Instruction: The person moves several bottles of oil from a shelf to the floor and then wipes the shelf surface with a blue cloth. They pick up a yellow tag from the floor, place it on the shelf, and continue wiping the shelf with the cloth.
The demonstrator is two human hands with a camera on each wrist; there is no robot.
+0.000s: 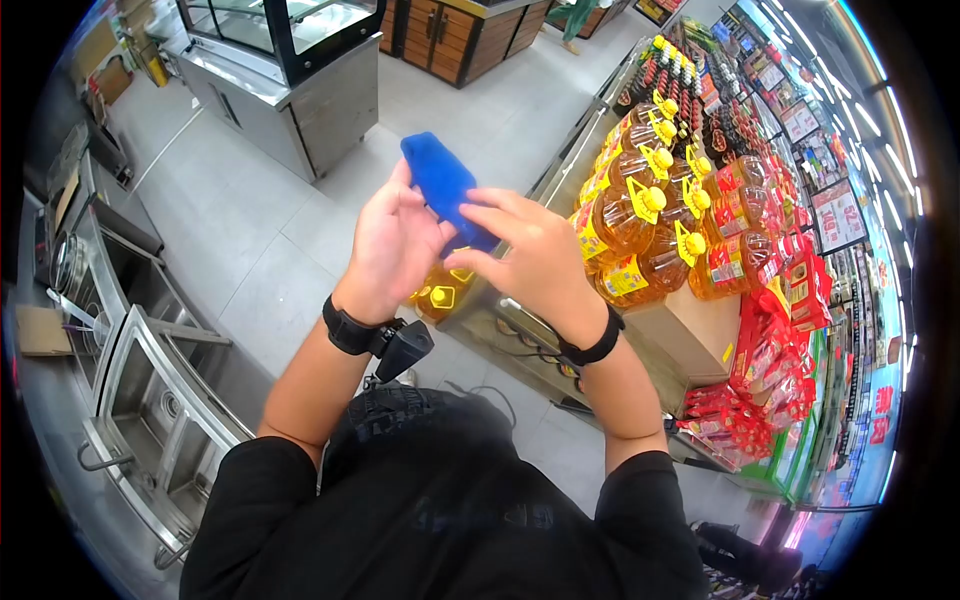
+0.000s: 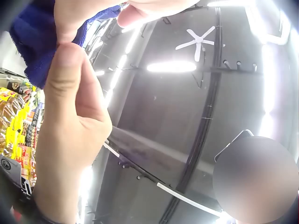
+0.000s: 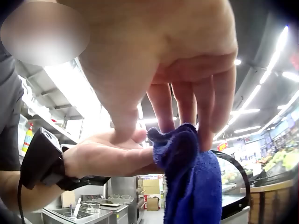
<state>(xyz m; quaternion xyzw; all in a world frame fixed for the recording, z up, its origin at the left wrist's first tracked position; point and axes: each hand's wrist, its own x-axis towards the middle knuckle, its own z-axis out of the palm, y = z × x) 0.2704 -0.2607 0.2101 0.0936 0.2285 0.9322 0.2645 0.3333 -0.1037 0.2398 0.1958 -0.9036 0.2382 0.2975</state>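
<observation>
A blue terry towel (image 1: 440, 185), folded into a narrow bundle, is held up between both hands in front of the chest. My left hand (image 1: 385, 255), palm turned up, grips its near edge with the thumb, the fingers partly hidden behind the cloth. From the other side my right hand (image 1: 530, 250) bends its fingers over the towel and holds it. In the right wrist view the towel (image 3: 194, 182) hangs down from under the right fingertips, its top bunched into a fold. The left wrist view catches the left thumb (image 2: 65, 88) close against the cloth (image 2: 39, 37).
Large oil bottles (image 1: 625, 220) and red packets (image 1: 770, 360) crowd a display stand at the right. A steel sink (image 1: 165, 400) lies at the left. Ahead stands a glass-topped steel cabinet (image 1: 300, 110) on the tiled floor (image 1: 270, 260).
</observation>
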